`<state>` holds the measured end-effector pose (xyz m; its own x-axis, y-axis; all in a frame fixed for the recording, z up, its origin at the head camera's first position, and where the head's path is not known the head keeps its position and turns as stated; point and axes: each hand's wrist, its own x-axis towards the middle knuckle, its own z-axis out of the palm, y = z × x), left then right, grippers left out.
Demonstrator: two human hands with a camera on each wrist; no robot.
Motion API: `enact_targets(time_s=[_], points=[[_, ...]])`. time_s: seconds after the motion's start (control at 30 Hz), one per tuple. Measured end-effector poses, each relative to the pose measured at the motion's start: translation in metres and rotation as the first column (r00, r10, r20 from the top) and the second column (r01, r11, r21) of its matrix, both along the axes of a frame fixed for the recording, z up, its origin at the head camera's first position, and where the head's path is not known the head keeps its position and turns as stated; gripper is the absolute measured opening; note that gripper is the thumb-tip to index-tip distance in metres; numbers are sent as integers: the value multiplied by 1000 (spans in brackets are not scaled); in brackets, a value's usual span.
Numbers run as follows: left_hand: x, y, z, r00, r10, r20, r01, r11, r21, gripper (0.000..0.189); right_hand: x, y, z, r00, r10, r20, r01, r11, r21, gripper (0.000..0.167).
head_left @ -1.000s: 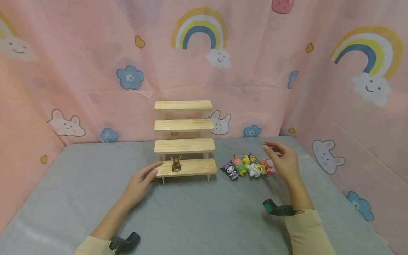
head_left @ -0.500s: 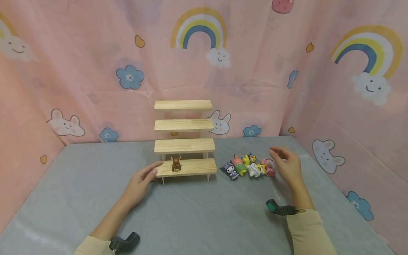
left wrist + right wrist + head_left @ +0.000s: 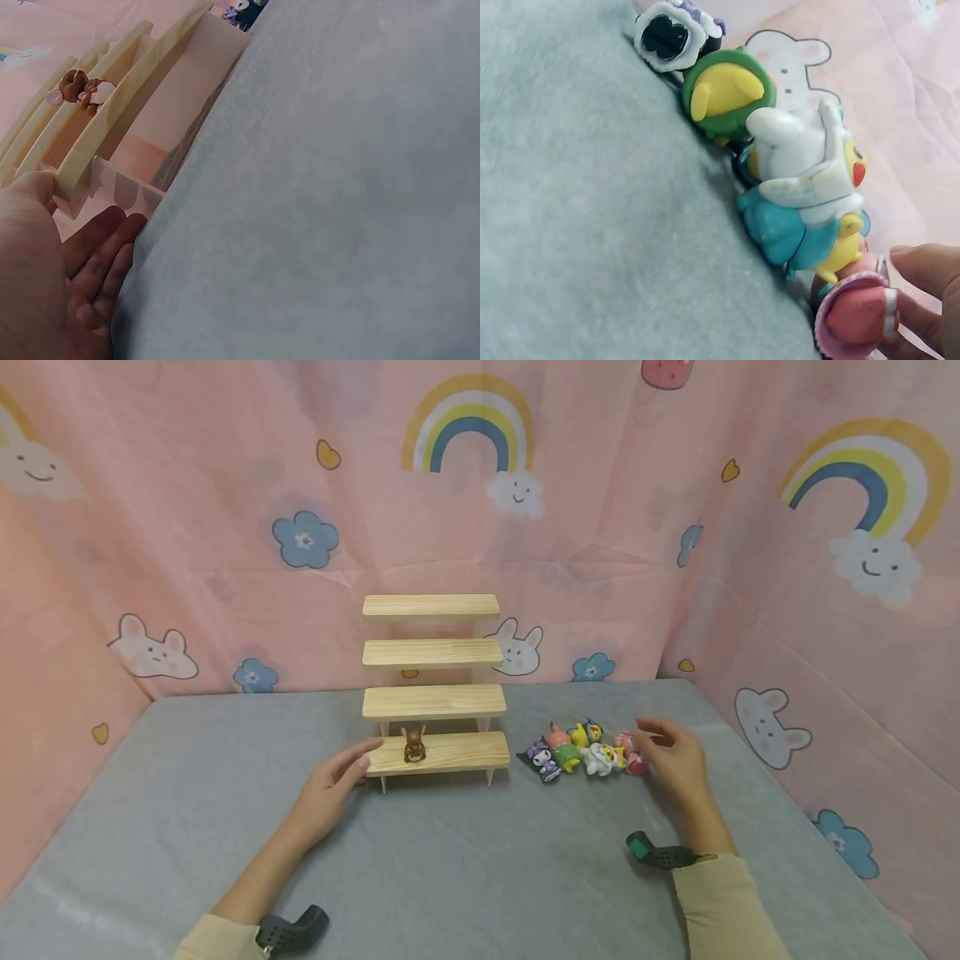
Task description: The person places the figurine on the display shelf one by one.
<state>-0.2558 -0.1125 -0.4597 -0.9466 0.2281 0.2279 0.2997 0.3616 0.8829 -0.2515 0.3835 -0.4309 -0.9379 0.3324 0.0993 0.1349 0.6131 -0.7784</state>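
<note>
A stepped wooden display shelf (image 3: 442, 753) stands in the middle, with a small brown figurine (image 3: 414, 746) on its lowest board. My left hand (image 3: 327, 789) holds the left end of that board; in the left wrist view the thumb lies on top and the fingers reach below. To the right lies a group of toy figurines, and at its right end is a pink one (image 3: 857, 315). My right hand (image 3: 678, 764) is right beside this pink figurine, thumb and fingers parted around its near side, partly covering it in the head view.
Nearest the shelf in the group lies a purple-and-black figurine (image 3: 542, 760). Beside it are a green-and-pink one (image 3: 564, 750), a white one (image 3: 599, 760) and a yellow-and-blue one (image 3: 585, 734). A pink patterned curtain (image 3: 585, 602) hangs behind the grey-covered table (image 3: 480, 877).
My right hand has come down and slightly right, from above the group to beside the pink figurine. The left hand stays on the shelf's end.
</note>
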Motion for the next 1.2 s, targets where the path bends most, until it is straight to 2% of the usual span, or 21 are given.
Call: enact_targets(time_s=[0.23,0.47,0.57,0.73,0.9,1.07,1.2], points=[[1,0,0,1000,-3,4,3,1000,3,40,0,2,-5,1000,26,11,-26,1000,-8,57],[1,-1,1,1000,-4,4,4,1000,3,40,0,1,-3,987,138,81,-142,989,44,68],[1,0,0,1000,-4,0,4,1000,1,39,0,0,-3,983,157,97,-162,985,51,70],[1,0,1,1000,-5,-3,5,1000,2,39,-1,-1,-4,990,123,75,-127,991,46,67],[1,0,1,1000,-7,-7,7,1000,1,39,-2,0,-8,996,87,34,-86,995,-44,65],[1,-1,1,1000,-6,-7,6,1000,0,39,-2,0,-12,997,78,1,-77,987,-142,69],[0,-1,0,1000,-9,-9,9,1000,0,39,-1,0,-13,1000,7,-19,-9,991,-137,70]])
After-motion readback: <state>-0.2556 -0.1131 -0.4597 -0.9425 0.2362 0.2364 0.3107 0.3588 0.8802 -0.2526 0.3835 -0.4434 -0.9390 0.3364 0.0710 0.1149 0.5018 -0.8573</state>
